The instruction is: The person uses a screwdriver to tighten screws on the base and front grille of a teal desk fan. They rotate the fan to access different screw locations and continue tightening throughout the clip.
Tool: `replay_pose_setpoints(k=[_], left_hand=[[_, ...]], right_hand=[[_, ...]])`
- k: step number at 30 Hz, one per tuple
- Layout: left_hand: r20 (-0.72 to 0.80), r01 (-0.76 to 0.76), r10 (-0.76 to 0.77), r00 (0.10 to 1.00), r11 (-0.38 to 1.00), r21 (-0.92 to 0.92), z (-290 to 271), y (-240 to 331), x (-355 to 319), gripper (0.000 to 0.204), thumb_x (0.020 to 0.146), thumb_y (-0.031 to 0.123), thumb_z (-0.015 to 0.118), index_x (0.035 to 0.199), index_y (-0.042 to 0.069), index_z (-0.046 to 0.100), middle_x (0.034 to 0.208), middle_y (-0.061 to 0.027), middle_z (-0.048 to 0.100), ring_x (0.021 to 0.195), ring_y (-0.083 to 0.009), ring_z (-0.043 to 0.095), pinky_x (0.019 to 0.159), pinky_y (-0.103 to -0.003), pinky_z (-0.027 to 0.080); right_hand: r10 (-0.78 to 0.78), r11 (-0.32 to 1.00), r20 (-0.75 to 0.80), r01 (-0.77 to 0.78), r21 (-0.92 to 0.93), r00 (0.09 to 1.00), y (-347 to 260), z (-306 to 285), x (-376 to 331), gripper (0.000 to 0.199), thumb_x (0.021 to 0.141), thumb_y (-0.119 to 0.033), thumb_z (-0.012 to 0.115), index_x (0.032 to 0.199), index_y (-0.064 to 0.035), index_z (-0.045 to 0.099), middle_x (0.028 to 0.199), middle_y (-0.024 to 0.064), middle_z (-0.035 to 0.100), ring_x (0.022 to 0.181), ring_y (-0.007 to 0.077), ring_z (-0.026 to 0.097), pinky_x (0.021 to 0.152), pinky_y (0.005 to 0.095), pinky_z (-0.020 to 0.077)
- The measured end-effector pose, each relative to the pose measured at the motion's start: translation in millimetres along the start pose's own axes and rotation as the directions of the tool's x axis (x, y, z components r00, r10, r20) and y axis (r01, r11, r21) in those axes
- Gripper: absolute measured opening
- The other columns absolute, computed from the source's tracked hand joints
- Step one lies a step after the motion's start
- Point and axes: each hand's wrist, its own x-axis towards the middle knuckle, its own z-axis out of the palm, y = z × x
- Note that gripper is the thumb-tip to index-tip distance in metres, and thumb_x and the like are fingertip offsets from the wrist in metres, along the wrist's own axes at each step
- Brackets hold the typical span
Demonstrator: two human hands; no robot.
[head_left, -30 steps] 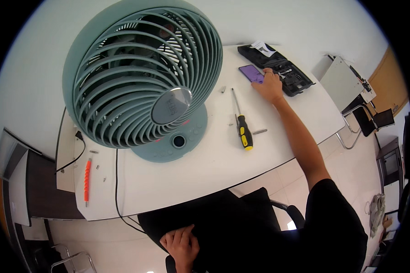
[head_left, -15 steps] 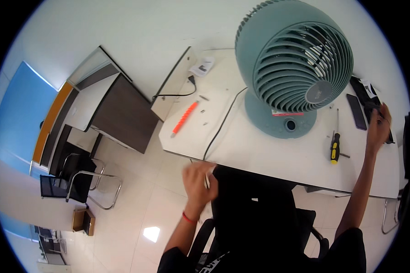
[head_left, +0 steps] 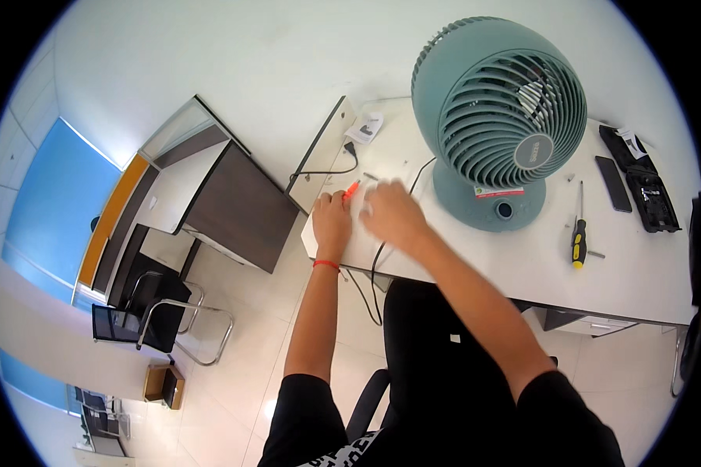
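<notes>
My left hand (head_left: 332,222) is closed over an orange-red ribbed stick-like tool (head_left: 352,189) on the left part of the desk. Only the tool's far end shows past my fingers; the hand covers the rest. Just right of it, my right hand (head_left: 393,214) hangs over the desk, smeared by motion, so its grip is unclear. A small metal rod (head_left: 371,177) lies beyond both hands. Right of them stands a green-grey desk fan (head_left: 453,101) with a round grille, on its round base (head_left: 459,206).
On the desk's right lie a yellow-and-black screwdriver (head_left: 579,245), a dark phone (head_left: 614,184) and an opened black case (head_left: 653,201). A black plug (head_left: 350,148) and folded paper (head_left: 368,127) rest at the far left. A black cord (head_left: 378,257) hangs over the front edge.
My right hand has left the black case and swung left across the desk. My left hand has moved forward from the desk's front edge onto the orange-red tool. The view has shifted slightly.
</notes>
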Motion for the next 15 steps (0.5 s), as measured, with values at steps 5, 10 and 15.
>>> replay_pose_setpoints(k=[5, 10, 15], left_hand=[[-0.169, -0.027, 0.011, 0.986, 0.996, -0.088, -1.1, 8.0, -3.4, 0.026, 0.109, 0.009, 0.057, 0.134, 0.005, 0.063, 0.119, -0.0153, 0.067, 0.111, -0.0367, 0.063, 0.093, -0.05, 0.051], [-0.198, -0.029, 0.03, 0.98, 1.0, 0.009, -7.0, 16.3, -4.1, 0.035, 0.101, 0.002, 0.056, 0.134, 0.008, 0.065, 0.122, -0.0102, 0.067, 0.116, -0.0325, 0.061, 0.106, -0.048, 0.044], [-0.177, 0.01, 0.0, 0.984, 0.998, 0.055, -2.4, 10.1, -5.1, 0.039, 0.1, 0.0, 0.054, 0.136, 0.01, 0.065, 0.123, -0.0103, 0.066, 0.119, -0.0329, 0.058, 0.112, -0.05, 0.039]], right_hand=[[0.058, 0.958, -0.121, -0.089, -0.273, 0.991, 58.1, 51.2, 85.0, 0.023, 0.093, -0.019, 0.07, 0.107, -0.0026, 0.08, 0.12, 0.0198, 0.071, 0.119, 0.0388, 0.065, 0.099, 0.0495, 0.058], [-0.053, 0.911, -0.059, 0.024, -0.412, 0.997, 87.3, 73.6, 103.1, 0.016, 0.095, -0.017, 0.07, 0.105, -0.0079, 0.08, 0.121, 0.0138, 0.073, 0.12, 0.0356, 0.065, 0.096, 0.0494, 0.0582], [-0.004, 0.926, -0.07, -0.022, -0.377, 0.998, 90.5, 74.5, 101.9, 0.017, 0.096, -0.013, 0.066, 0.104, -0.006, 0.079, 0.119, 0.0133, 0.074, 0.117, 0.0335, 0.067, 0.095, 0.0487, 0.0583]])
